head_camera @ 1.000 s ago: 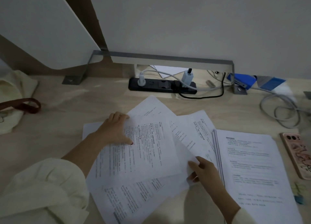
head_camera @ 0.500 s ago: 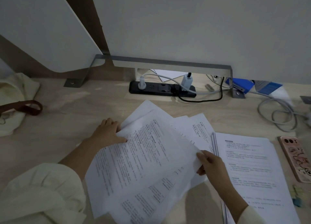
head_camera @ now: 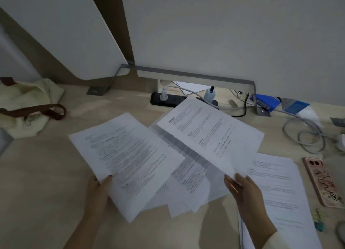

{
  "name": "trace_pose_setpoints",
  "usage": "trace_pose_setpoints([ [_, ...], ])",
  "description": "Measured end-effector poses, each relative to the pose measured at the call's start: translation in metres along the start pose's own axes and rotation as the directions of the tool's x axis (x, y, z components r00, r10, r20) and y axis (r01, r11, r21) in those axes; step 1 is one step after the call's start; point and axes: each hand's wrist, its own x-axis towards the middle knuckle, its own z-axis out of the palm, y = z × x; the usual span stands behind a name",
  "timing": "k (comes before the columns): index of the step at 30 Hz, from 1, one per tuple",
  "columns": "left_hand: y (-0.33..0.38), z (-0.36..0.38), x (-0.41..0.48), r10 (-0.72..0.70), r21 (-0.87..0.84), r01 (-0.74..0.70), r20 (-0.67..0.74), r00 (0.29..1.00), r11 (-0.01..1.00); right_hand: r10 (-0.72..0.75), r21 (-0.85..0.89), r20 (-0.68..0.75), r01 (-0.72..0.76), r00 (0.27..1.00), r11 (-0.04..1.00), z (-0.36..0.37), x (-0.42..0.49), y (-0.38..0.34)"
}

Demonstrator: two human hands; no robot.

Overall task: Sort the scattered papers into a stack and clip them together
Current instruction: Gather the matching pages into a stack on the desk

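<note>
Left hand [head_camera: 99,190], at about 7 o'clock in the head view: thumb on top of a printed sheaf [head_camera: 127,161], fingers underneath, gripping its near edge. Sheaf raised off the desk, far end angled toward 11 o'clock.

Right hand [head_camera: 246,194], at about 5 o'clock: thumb and fingers pinching the near corner of a second bundle of printed pages [head_camera: 209,136], fanned so that a stepped band of page edges shows along its left side. Far corner of that bundle reaching toward 12 o'clock, covering part of a black power strip [head_camera: 166,100].

Between the two hands, under both held bundles: more loose sheets [head_camera: 188,196], overlapping crookedly on the wooden desk [head_camera: 37,192].

At 4 o'clock, partly under the right wrist: a flat stack of papers [head_camera: 280,189], lying squared on the desk.

Just beside that stack at 3 o'clock: a phone in a pink patterned case [head_camera: 322,181], face down. Below it, near the frame's right edge: small pale green and teal clips [head_camera: 320,220], too blurred to tell their exact kind.

At 2 o'clock: a coil of grey cable [head_camera: 306,134]. At 9 o'clock: a cream cloth bag with brown straps [head_camera: 28,108]. Behind the power strip at 12 o'clock: a grey metal bracket [head_camera: 186,75] carrying a white partition.
</note>
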Motion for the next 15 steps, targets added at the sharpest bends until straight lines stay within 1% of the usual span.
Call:
trace_pose_setpoints([
  [3,-0.025,0.0,-0.013,-0.034,0.023,0.034,-0.014,0.999,0.999,0.117,0.0,0.088,-0.117,0.989,0.993,0.005,-0.015,0.021],
  [5,-0.038,0.003,-0.023,-0.076,0.04,0.075,0.026,0.997,0.996,0.18,-0.053,0.168,-0.174,0.969,0.983,0.011,-0.027,0.036],
  [7,-0.047,0.005,-0.031,-0.144,0.045,0.141,0.068,0.987,0.989,0.245,-0.126,0.211,-0.222,0.946,0.967,0.02,-0.038,0.053],
  [9,-0.048,0.007,-0.037,-0.201,0.0,0.202,0.101,0.974,0.979,0.304,-0.201,0.223,-0.262,0.926,0.944,0.028,-0.047,0.069],
  [13,-0.035,0.014,-0.04,-0.291,-0.178,0.316,0.155,0.944,0.932,0.439,-0.326,0.259,-0.35,0.86,0.878,0.037,-0.056,0.097],
  [15,-0.031,0.017,-0.041,-0.28,-0.199,0.308,0.157,0.947,0.93,0.504,-0.425,0.28,-0.365,0.817,0.828,0.039,-0.06,0.106],
])
